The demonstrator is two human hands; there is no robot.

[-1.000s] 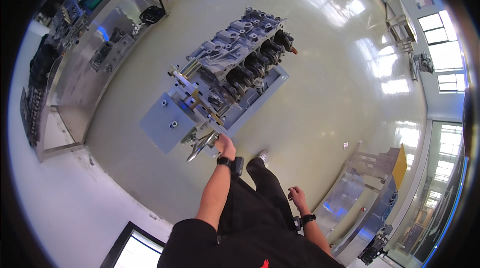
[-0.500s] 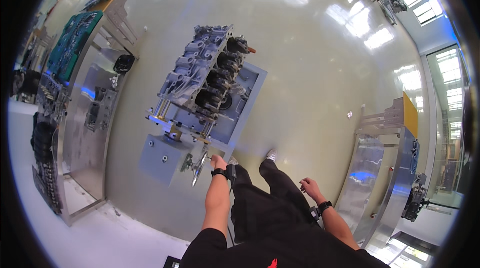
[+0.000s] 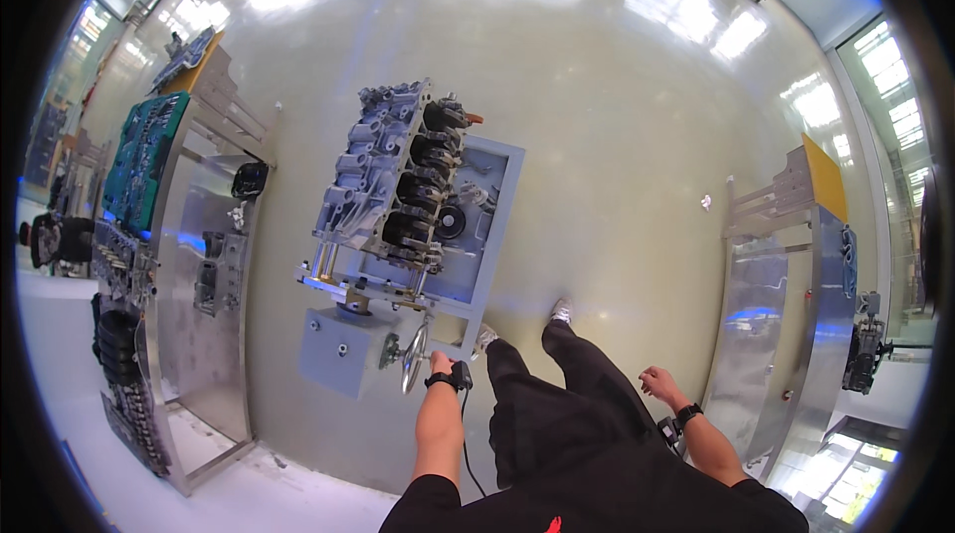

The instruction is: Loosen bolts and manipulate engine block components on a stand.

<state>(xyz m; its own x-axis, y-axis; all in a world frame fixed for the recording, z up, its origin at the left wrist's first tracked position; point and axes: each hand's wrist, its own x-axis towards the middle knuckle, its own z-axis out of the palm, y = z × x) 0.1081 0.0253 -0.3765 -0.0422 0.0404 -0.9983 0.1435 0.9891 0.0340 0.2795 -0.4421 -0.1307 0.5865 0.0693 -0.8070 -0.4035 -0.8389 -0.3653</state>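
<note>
My left hand (image 3: 439, 363) is closed at the rim side of a shiny metal handwheel (image 3: 414, 358), seemingly round its crank handle, which the fingers mostly hide. The handwheel sticks out of a grey gearbox housing (image 3: 343, 348) on an engine stand. Beyond it, a bare grey engine block (image 3: 370, 170) is held on the stand by metal posts (image 3: 323, 261). Its dark crankshaft side (image 3: 430, 175) faces right. Out over the floor to my right, my right hand (image 3: 658, 383) hangs with loosely bent fingers, partly apart, and holds nothing.
Below the block lies the stand's grey tray (image 3: 497, 225) with a few parts inside. To the left, a metal bench (image 3: 204, 364) carries engine parts and a green tool tray (image 3: 149, 160). Another metal bench (image 3: 761, 334) stands at the right. My shoes (image 3: 562, 310) are near the stand's corner.
The view has turned, so the stand and benches sit differently in the picture. My left hand stays at the handwheel and now appears lower beside it. My right hand remains without anything in it.
</note>
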